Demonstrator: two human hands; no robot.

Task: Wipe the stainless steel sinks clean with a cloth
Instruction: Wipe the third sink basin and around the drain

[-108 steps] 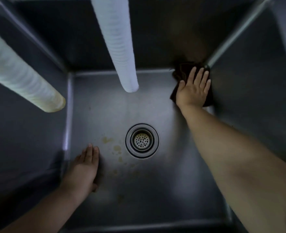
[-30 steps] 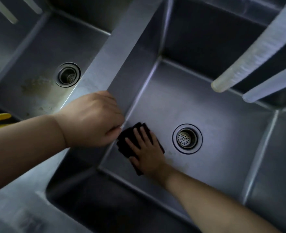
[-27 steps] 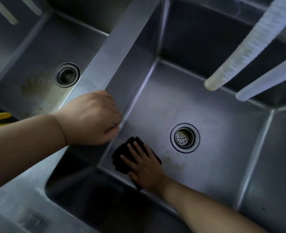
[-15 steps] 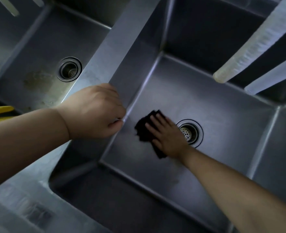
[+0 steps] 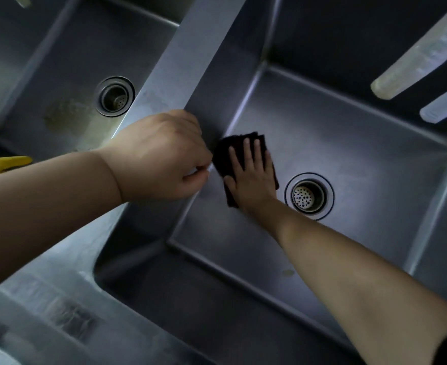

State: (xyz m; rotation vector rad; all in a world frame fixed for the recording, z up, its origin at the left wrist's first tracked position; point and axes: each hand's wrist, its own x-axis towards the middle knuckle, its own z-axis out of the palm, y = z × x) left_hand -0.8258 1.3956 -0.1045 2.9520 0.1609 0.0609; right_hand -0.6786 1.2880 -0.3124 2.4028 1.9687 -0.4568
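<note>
Since 0.5 s ago cloth [image 5: 236, 150] slid from beside drain [image 5: 309, 196] toward right sink's [image 5: 348, 143] left wall. Left sink [image 5: 59, 75] floor stained near its drain [image 5: 115, 97], looks unwiped; right floor mostly clean, 1 small spot near front edge. Left hand [image 5: 161, 156] curled over divider rim [image 5: 190, 48]. Right hand [image 5: 252, 177] flat, fingers straight, pressing cloth.

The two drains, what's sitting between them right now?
In the head view, the steel divider between the basins runs between the left drain and right drain. The left hand grips its edge; the right hand presses the cloth beside it.
</note>
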